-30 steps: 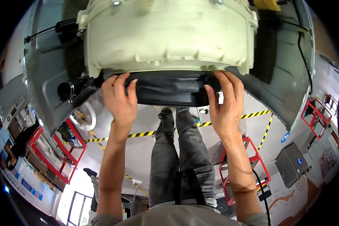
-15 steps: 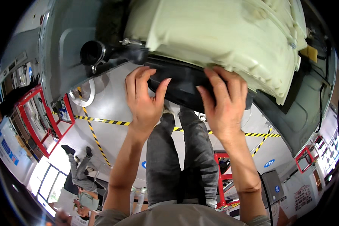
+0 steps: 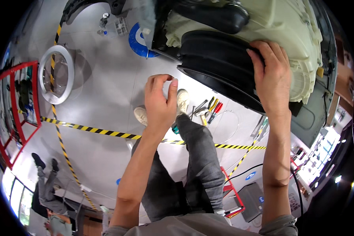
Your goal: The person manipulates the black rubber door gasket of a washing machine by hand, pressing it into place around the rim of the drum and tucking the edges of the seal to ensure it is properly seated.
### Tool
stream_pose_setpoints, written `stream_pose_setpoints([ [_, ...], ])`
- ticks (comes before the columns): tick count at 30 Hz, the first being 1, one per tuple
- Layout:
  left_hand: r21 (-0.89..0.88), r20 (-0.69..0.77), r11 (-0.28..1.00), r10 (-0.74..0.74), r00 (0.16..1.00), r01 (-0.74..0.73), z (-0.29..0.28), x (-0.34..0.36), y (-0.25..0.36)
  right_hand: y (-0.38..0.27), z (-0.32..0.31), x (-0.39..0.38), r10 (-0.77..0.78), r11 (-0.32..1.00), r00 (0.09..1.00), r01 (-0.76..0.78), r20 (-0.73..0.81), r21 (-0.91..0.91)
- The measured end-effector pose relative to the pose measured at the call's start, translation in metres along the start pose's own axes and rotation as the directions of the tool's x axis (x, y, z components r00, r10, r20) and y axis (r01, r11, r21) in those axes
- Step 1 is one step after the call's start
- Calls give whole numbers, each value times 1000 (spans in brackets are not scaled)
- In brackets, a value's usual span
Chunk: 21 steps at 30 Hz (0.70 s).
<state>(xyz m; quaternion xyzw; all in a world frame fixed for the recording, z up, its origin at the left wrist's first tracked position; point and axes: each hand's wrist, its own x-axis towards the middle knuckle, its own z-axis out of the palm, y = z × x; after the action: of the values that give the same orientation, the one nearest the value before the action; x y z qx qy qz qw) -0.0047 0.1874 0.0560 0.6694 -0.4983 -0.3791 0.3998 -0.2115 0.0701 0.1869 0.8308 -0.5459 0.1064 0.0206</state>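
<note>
A black, ribbed rubber door gasket (image 3: 220,61) sits against the front of a cream plastic washing machine tub (image 3: 275,23), its wide lip turned toward me. My right hand (image 3: 273,74) grips the gasket's right part near the tub, thumb and fingers bent around its edge; the exact hold of the fingertips is partly hidden. Off the gasket, to its lower left, my left hand (image 3: 161,100) hangs in the air with fingers curled and thumb apart, holding nothing. A black hose (image 3: 214,17) runs across the tub above the gasket.
Grey cabinet panel (image 3: 310,122) flanks the tub on the right. Pliers (image 3: 213,110), a hammer (image 3: 201,113) and other tools lie by my feet. A round door ring (image 3: 69,74) and a red rack (image 3: 15,106) stand left. Another person (image 3: 53,196) is at lower left.
My left hand has come off the gasket and dropped away. My right hand has shifted up and right along it. The view has swung, showing more of the gasket and floor.
</note>
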Motion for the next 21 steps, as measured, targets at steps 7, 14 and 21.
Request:
stream_pose_setpoints([
  [7,-191,-67,977,84,994,-95,52,-3,-43,-9,12,6,48,986,990,-26,130,-163],
  [14,-158,-461,751,518,720,-641,106,22,-81,4,6,7,77,962,972,-14,224,-271],
  [21,130,-391,540,798,458,-831,100,93,-97,-22,10,-46,-81,879,954,-68,-289,-472],
])
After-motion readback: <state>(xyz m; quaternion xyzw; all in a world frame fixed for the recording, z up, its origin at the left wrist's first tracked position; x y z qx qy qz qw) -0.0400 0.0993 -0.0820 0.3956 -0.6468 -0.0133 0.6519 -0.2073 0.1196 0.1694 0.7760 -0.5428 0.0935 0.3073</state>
